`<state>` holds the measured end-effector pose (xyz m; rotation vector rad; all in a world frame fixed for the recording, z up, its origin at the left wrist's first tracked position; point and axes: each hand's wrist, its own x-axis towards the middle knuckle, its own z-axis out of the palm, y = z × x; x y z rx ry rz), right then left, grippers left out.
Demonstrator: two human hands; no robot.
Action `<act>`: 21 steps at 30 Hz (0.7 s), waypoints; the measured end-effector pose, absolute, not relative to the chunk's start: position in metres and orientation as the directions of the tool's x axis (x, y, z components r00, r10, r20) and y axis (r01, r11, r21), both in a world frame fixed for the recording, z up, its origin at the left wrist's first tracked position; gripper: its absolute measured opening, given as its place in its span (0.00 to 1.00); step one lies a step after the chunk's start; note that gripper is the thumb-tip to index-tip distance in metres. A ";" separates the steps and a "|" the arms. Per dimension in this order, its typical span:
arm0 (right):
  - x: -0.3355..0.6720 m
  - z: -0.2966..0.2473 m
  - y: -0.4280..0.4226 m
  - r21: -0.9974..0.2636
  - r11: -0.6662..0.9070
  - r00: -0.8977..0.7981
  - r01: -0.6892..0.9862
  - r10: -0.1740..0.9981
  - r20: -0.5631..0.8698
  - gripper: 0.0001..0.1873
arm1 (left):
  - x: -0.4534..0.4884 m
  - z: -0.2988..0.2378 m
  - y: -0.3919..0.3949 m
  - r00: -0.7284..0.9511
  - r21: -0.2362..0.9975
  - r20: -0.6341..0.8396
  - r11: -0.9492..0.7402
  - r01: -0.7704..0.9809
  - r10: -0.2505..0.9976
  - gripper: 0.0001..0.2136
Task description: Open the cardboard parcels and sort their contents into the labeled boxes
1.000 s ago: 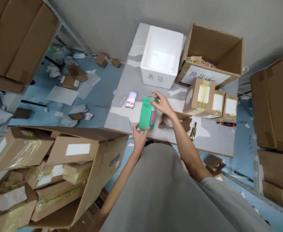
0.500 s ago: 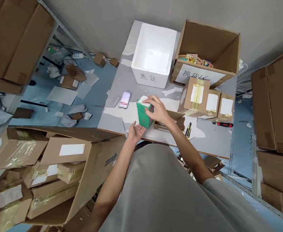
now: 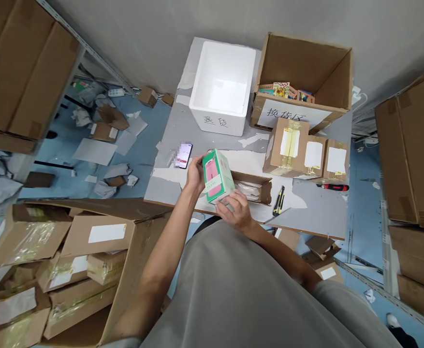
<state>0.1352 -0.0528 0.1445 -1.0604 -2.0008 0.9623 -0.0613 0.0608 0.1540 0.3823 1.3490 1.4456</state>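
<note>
A green and white retail box [image 3: 217, 175] with a pink picture on its front is held tilted over the table's near edge. My left hand [image 3: 196, 175] grips its left side, and the fingers of my right hand [image 3: 236, 209] are closed on its lower right corner. Just right of it lies an open shallow cardboard box [image 3: 265, 190] with clear plastic packing [image 3: 248, 189] inside. A yellow and black utility knife [image 3: 279, 201] rests to the right of that. Left of my left hand a lit phone [image 3: 184, 155] lies on the table.
At the back of the table [image 3: 175, 130] stand a white foam box [image 3: 217, 121] and a large open carton [image 3: 306, 111] holding colourful packs. Several taped parcels [image 3: 287, 147] sit in front, beside a red-handled tool [image 3: 333, 187]. A big carton of parcels [image 3: 132, 261] stands at my left.
The green box has been turned so its pink front shows. My right hand moved from its top to the lower corner; my left hand went from below to the left side.
</note>
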 end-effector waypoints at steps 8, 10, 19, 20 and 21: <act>0.138 0.154 -0.038 -0.837 0.161 0.041 0.522 0.976 0.213 0.12 | -0.061 0.170 0.062 -0.479 0.939 -0.339 0.258 -0.228 0.810 0.12; 0.131 0.153 -0.036 -0.910 0.092 0.139 0.403 0.977 0.160 0.15 | -0.063 0.176 0.069 -0.509 0.954 -0.300 0.244 -0.175 0.807 0.12; 0.069 0.157 0.031 -0.995 -0.050 0.291 0.081 0.956 -0.024 0.23 | -0.063 0.229 0.165 -0.388 0.999 0.032 -0.031 0.009 0.921 0.21; 0.060 0.160 0.048 -0.997 -0.043 0.331 0.065 0.943 -0.019 0.24 | -0.065 0.238 0.183 -0.357 0.998 0.069 -0.063 0.030 0.931 0.22; 0.051 0.162 0.069 -0.998 -0.024 0.366 0.054 0.931 -0.003 0.25 | -0.067 0.247 0.202 -0.323 0.994 0.105 -0.095 0.048 0.940 0.23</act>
